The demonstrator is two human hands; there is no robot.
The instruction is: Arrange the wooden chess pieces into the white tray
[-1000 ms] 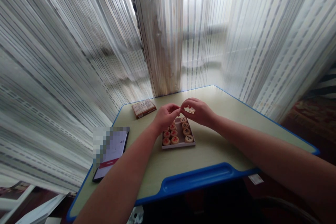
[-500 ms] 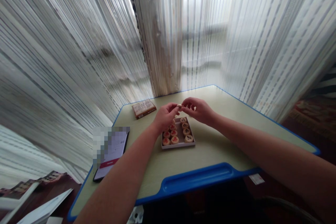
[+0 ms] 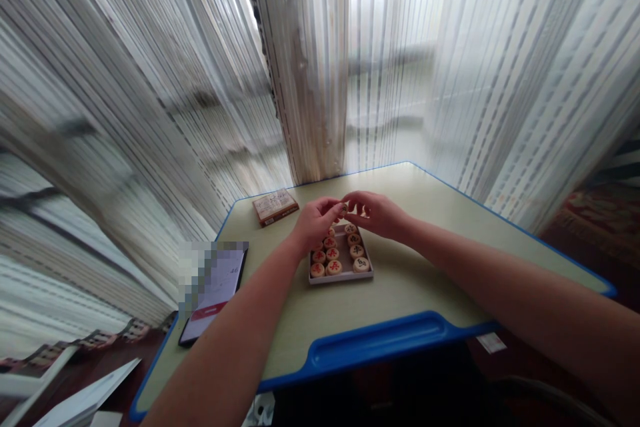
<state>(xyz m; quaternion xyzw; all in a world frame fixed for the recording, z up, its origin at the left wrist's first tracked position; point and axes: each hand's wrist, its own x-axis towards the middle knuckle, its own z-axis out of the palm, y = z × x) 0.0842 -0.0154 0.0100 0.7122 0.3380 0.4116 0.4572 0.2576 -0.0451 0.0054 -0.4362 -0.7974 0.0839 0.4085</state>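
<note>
Above the far edge of a shallow box [image 3: 345,277], I pinch a round Chinese chess piece [image 3: 344,209] between the thumb and fingers of my left hand [image 3: 317,221]. My right hand [image 3: 377,213] meets it from the other side, its fingertips around the same piece. Dark marking shows on the piece's face. Inside the box, pieces with red characters [image 3: 333,267] stand in two columns at left, and a column of pieces with black characters [image 3: 361,265] runs along the right. A bare strip of box floor lies between them. My left hand hides the box's far left corner.
A small brown printed box [image 3: 275,206] lies at the table's back left. At left, a tablet or phone [image 3: 215,300] lies near my left forearm, partly pixelated. The pale table [image 3: 425,267] has a blue rim with a moulded tray [image 3: 375,340] in front. Striped curtains hang behind.
The piece has turned between my fingers, so its marked face now shows. My right hand has dropped slightly and its fingers have shifted over the piece. The pieces in the box look the same.
</note>
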